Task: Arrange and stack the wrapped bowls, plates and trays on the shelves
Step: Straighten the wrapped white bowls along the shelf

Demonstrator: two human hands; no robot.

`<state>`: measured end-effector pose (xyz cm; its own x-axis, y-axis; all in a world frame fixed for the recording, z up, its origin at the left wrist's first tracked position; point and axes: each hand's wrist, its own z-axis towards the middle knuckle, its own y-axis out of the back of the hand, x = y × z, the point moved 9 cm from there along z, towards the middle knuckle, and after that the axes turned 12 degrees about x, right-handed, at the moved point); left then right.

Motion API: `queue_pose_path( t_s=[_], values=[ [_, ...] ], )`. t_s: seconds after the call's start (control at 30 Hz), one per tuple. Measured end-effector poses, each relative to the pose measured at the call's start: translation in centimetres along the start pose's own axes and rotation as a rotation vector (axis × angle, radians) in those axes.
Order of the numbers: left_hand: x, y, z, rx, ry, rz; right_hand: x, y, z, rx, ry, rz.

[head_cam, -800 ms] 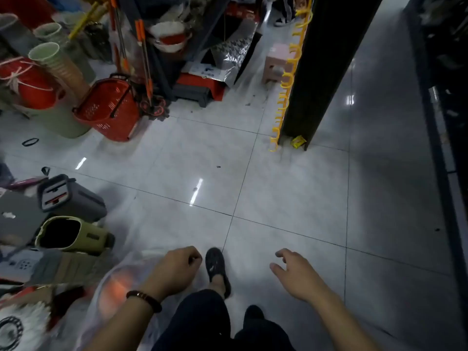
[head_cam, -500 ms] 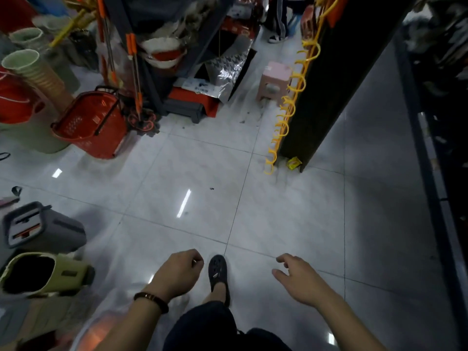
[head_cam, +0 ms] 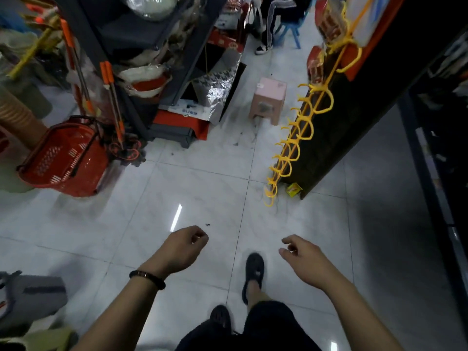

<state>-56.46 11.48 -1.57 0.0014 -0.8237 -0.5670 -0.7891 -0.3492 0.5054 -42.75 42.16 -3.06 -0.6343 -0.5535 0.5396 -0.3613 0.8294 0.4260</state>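
My left hand (head_cam: 181, 250) hangs over the white tiled floor, fingers curled into a loose fist with nothing in it; a dark bead bracelet is on its wrist. My right hand (head_cam: 302, 259) is out in front at the same height, fingers apart and empty. Wrapped red and white bowls (head_cam: 148, 81) sit on a low shelf of the dark rack (head_cam: 162, 102) ahead on the left. Another wrapped round item (head_cam: 152, 6) rests on the shelf above. Both hands are well short of the rack.
A red shopping basket (head_cam: 64, 160) and orange-handled mops (head_cam: 112, 102) stand at the left. A pink stool (head_cam: 269, 101) sits in the aisle ahead. A black shelf end with yellow hooks (head_cam: 291, 153) is on the right. A seated person's legs (head_cam: 268, 29) are at the far end.
The view has moved forward and tilted up toward the rack. The bins and plastic-wrapped items at lower left have slid almost out of view. Both hands stay empty.
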Motion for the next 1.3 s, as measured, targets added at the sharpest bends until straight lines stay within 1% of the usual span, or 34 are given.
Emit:
queue_pose_path(
  t_s=[0.17,0.33,0.5,0.63,0.7,0.83,0.9,1.0,1.17,1.3],
  values=[
    [-3.9,6.3,7.8,-0.026,-0.010,0.012,4.8,5.7,9.4,0.062,0.024,-0.005],
    [-7.4,12.9,14.5,-0.019,0.050,0.064,13.0,13.1,17.9,0.159,0.097,-0.112],
    [-10.3,20.7,20.6,-0.113,0.064,-0.020,20.8,21.0,26.2,0.128,0.154,-0.245],
    [-11.6,26.1,25.8,-0.109,0.049,-0.093,26.0,25.7,31.6,0.090,0.171,-0.213],
    [-11.8,29.3,28.9,-0.113,0.031,-0.138,28.3,27.0,34.6,0.097,0.174,-0.228],
    [-12.2,36.7,36.5,-0.107,-0.017,-0.141,32.3,29.8,41.3,0.102,0.141,-0.276],
    [-12.4,40.8,40.6,-0.080,-0.026,-0.142,34.3,31.5,44.0,0.095,0.107,-0.313],
    [-14.1,47.2,46.4,-0.026,-0.047,-0.099,37.4,34.1,47.0,0.132,0.035,-0.351],
    [-18.1,56.1,54.3,-0.023,-0.107,-0.028,42.7,40.6,53.0,0.068,0.003,-0.261],
    [-19.3,59.8,58.7,-0.015,-0.082,-0.089,46.2,45.3,58.0,0.044,0.012,-0.187]
  ],
)
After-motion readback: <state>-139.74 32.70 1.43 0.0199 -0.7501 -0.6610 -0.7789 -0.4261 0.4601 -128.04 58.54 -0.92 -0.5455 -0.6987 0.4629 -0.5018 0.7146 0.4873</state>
